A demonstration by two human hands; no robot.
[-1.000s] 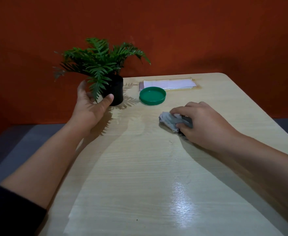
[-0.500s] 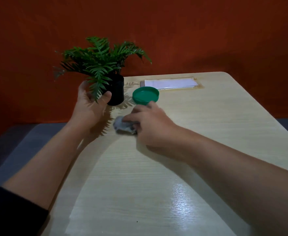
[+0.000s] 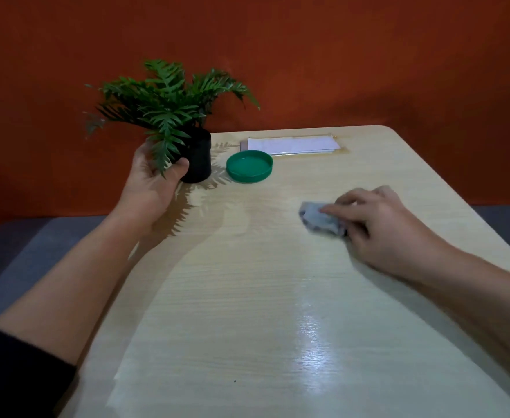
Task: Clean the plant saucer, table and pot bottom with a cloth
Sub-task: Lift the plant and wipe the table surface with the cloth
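A black pot [image 3: 200,159] with a green fern stands upright at the table's far left corner. My left hand [image 3: 152,182] grips the pot's left side, partly behind a frond. A round green saucer [image 3: 249,166] lies just right of the pot, apart from it. My right hand [image 3: 377,224] presses a crumpled grey cloth [image 3: 320,220] flat onto the pale wooden table [image 3: 247,297], right of centre. The cloth pokes out to the left from under my fingers.
A flat white paper packet [image 3: 293,144] lies along the far edge behind the saucer. An orange wall rises behind the table. Grey floor shows on both sides. Glare shines on the near tabletop.
My right hand swept the cloth left to beside the pot, then back right across the table. My left hand stayed on the pot.
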